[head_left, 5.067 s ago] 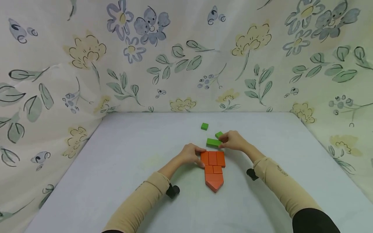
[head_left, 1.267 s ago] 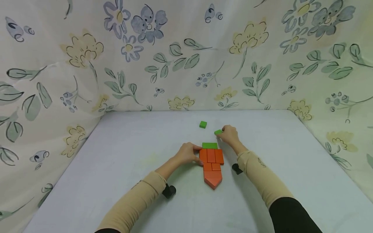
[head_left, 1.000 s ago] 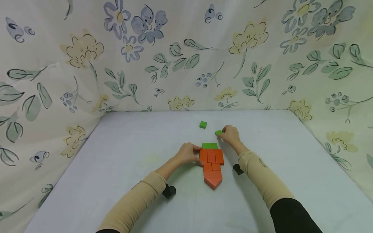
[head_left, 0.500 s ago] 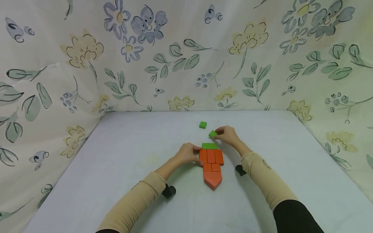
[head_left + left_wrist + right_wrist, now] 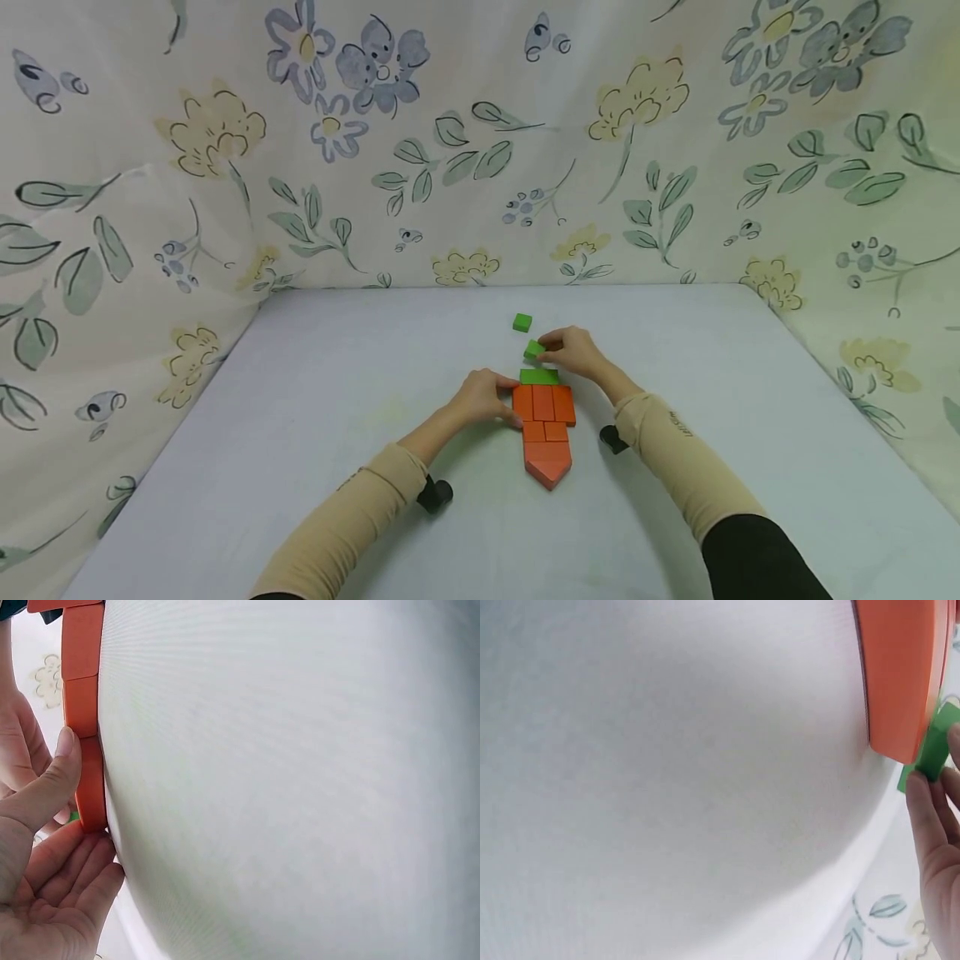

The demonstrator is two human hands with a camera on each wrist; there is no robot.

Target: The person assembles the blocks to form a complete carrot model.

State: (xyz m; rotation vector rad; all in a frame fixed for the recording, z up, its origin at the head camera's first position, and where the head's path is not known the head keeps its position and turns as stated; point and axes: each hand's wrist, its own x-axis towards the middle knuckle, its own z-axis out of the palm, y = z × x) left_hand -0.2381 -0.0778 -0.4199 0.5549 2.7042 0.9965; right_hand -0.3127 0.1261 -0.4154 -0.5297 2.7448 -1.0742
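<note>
Orange blocks lie joined flat on the white table: three upright ones [image 5: 543,404], two small ones [image 5: 544,431] below them and a pointed one [image 5: 548,461] nearest me. Across their far end lies a long green block [image 5: 539,377]. My left hand [image 5: 480,398] holds the leftmost orange block [image 5: 91,784] between thumb and fingers, at its two ends. Just beyond the long green block, my right hand [image 5: 576,352] pinches a small green block [image 5: 533,349]. The right wrist view shows green [image 5: 933,746] at those fingertips, past the orange edge [image 5: 904,682].
Another small green block [image 5: 522,322] stands alone farther back. White table surface [image 5: 337,433] spreads to both sides. A floral cloth [image 5: 465,200] hangs behind the table's far edge. Dark wrist cameras [image 5: 435,494] stick out under both sleeves.
Earlier, the long green block was set against the orange ones by the right hand. That hand then took the small green block and has brought it left and nearer. The left hand stayed.
</note>
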